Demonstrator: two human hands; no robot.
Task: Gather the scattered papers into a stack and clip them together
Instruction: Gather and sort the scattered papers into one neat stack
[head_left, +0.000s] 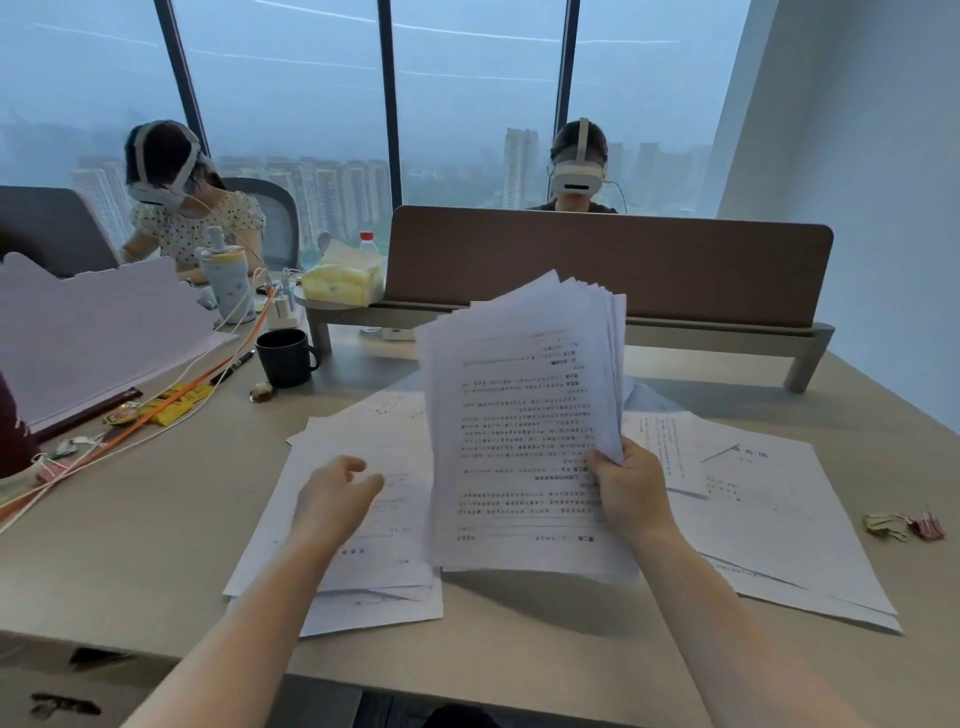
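**Right hand holds the gathered sheets; left hand hovers over loose papers**

The right hand (631, 488) grips a thick bundle of printed papers (524, 431) by its right edge, thumb across the front sheet, holding it raised and tilted above the tabletop (130, 545). The bundle's far edges fan out unevenly, so the sheets are not squared up. The left hand (337, 493) holds nothing; its fingers are loosely curled and it hovers just above a spread of loose sheets (363, 582) lying on the tabletop to the left of the bundle (whether a fingertip touches the paper cannot be told).

More loose pages (769, 519) lie overlapped on the tabletop to the right of the right hand. Near the right edge, well apart from both hands, sit a few small binder clips (904, 526), greenish and pink.

Further out on the left stand a dark mug (285, 357) and a pen (234, 366), with orange and white cables (156, 415) running across the tabletop beside yellow packets (171, 405). A brown divider panel (608, 265) stands at the far side; behind it and to the left sit two people wearing headsets.
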